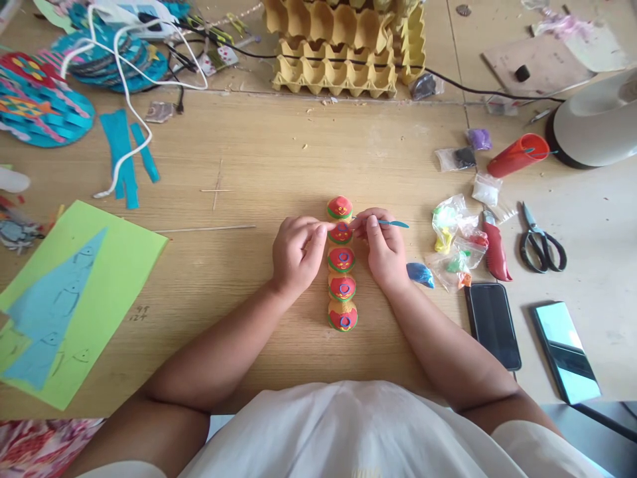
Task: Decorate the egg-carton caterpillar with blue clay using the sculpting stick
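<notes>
Dead centre of the wooden table (279, 153) lies a row of five painted domes (342, 265), red and yellow-green with small blue and purple marks, running from twelve o'clock down to six right in front of the person. The left hand (294, 251) sits at nine o'clock of the row, fingertips pinched together against the second dome from the top. The right hand (381, 247) comes in from three o'clock, thumb and forefinger clamped on a thin blue tool (393, 224) whose free end sticks out toward three o'clock; whether its working end touches the dome I cannot tell, since the fingers hide it.

Just beside the right wrist, at four o'clock, lies a blue lump (421, 273). Further toward three o'clock, a cluster of small plastic bags (455, 242) with coloured bits, then a red-handled knife (494, 249) and black scissors (540, 242). Down at five o'clock, a dark phone (492, 323) and a second phone (565, 350) lie side by side, a little apart. At twelve o'clock, well apart from the hands, stacked yellow egg cartons (343, 46). At eight o'clock, a green sheet (124, 265) bearing a blue paper triangle (54, 305).
</notes>
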### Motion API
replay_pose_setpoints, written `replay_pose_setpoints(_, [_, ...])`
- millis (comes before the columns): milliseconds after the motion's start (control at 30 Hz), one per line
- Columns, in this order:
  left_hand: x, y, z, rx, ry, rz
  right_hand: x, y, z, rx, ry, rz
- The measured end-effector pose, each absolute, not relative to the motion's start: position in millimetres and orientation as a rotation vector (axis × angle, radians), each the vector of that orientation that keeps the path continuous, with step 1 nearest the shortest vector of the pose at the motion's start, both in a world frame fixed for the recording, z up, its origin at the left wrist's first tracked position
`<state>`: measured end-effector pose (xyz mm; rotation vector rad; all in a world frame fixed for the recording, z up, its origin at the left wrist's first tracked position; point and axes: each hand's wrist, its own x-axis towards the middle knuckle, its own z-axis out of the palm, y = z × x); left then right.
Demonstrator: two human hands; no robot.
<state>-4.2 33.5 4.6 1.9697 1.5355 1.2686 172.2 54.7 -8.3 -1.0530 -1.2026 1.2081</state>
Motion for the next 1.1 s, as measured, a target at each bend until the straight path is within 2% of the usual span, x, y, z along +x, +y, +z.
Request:
replay_pose_setpoints(433, [-5,29,5,2.133,1.545,1.188,178,32,5,-1.215,-1.583,0.682])
replay_pose_setpoints(1100, [-6,27,6,2.235,1.49,1.13,181,28,4,-1.255,-1.83,0.516])
